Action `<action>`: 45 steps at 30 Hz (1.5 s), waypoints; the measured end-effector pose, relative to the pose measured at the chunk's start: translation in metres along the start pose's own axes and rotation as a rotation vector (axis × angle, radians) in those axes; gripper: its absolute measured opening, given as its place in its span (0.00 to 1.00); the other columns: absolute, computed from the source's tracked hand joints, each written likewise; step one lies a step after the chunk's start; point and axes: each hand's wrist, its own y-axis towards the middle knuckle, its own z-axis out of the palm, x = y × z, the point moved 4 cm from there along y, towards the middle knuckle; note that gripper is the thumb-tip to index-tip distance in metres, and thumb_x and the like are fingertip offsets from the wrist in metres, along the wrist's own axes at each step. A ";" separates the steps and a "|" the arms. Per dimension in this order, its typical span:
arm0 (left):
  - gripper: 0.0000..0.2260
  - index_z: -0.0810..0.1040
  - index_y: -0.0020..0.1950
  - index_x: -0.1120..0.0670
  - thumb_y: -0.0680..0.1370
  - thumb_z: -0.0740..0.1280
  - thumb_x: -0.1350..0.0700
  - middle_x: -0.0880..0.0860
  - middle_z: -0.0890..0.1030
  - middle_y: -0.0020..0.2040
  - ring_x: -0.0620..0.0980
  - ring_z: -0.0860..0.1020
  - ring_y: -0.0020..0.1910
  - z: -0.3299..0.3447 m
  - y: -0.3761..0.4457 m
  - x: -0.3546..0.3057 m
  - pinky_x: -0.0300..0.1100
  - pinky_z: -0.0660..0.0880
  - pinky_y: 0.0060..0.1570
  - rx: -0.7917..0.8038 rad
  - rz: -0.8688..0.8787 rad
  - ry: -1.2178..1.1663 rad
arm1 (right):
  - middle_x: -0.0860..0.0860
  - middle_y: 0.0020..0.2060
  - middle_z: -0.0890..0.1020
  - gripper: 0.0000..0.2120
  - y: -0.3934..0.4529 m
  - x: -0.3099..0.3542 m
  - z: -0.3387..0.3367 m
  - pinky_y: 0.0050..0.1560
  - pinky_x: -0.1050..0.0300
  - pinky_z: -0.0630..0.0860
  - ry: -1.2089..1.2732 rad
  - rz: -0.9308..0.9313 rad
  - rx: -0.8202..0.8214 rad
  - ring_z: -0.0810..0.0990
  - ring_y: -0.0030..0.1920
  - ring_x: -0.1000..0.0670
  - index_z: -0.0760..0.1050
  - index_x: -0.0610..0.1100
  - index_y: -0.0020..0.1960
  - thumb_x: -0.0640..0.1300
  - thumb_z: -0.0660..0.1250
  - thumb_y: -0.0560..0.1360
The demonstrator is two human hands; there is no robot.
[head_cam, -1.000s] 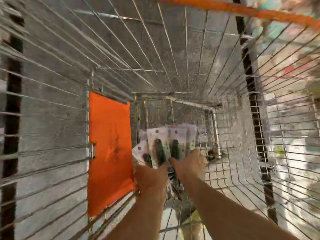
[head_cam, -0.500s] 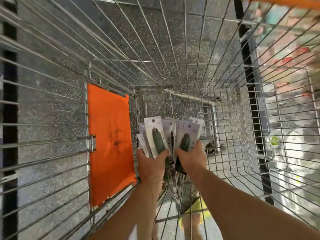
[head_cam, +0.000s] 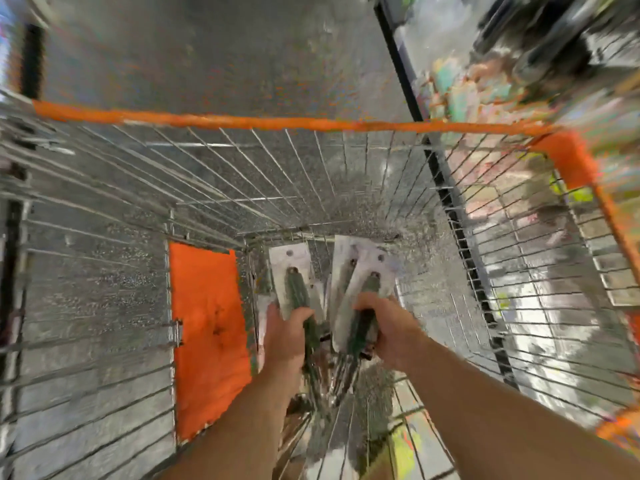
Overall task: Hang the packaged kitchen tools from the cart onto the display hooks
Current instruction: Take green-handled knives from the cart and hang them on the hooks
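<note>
fingers (head_cam: 304,315) of both hands grip packaged tools (head_cam: 360,289) inside wire cart (head_cam: 104,271).

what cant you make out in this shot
Head view only:
- Print on the packaged tools: blurred, too small.
- Tool heads: hidden below the left hand and right hand.
- Shelf goods at upper right: motion blur.
- Display hooks: none recognisable.
</note>
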 end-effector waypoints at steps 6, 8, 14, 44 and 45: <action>0.17 0.83 0.59 0.41 0.70 0.71 0.49 0.53 0.86 0.56 0.59 0.84 0.57 0.053 -0.049 -0.041 0.63 0.79 0.60 0.229 0.063 0.045 | 0.36 0.52 0.85 0.20 -0.060 0.041 -0.015 0.41 0.45 0.84 0.133 -0.129 0.132 0.86 0.47 0.38 0.76 0.34 0.64 0.38 0.70 0.73; 0.21 0.80 0.68 0.39 0.75 0.73 0.49 0.54 0.85 0.62 0.60 0.84 0.59 0.070 -0.067 -0.053 0.64 0.79 0.62 0.312 0.069 -0.004 | 0.34 0.51 0.85 0.15 -0.082 0.056 -0.031 0.41 0.46 0.84 0.157 -0.204 0.124 0.87 0.45 0.39 0.76 0.33 0.63 0.36 0.67 0.77; 0.27 0.78 0.72 0.43 0.73 0.76 0.42 0.56 0.81 0.70 0.63 0.79 0.68 0.123 -0.087 -0.056 0.69 0.71 0.71 0.440 0.107 0.007 | 0.29 0.57 0.81 0.22 -0.145 0.095 -0.081 0.38 0.52 0.82 0.263 -0.465 0.056 0.85 0.49 0.38 0.75 0.26 0.61 0.32 0.73 0.68; 0.11 0.84 0.59 0.48 0.78 0.76 0.52 0.46 0.89 0.51 0.50 0.87 0.52 0.371 -0.522 -0.189 0.54 0.82 0.60 1.209 0.667 0.245 | 0.49 0.44 0.88 0.14 -0.527 0.157 -0.345 0.40 0.59 0.81 0.226 -1.044 -0.722 0.87 0.43 0.52 0.79 0.44 0.54 0.33 0.70 0.70; 0.13 0.84 0.60 0.49 0.77 0.77 0.51 0.47 0.89 0.51 0.50 0.87 0.52 0.378 -0.536 -0.186 0.53 0.82 0.59 1.232 0.688 0.246 | 0.48 0.46 0.88 0.15 -0.539 0.153 -0.356 0.44 0.55 0.83 0.219 -1.045 -0.752 0.87 0.44 0.52 0.78 0.45 0.55 0.33 0.70 0.70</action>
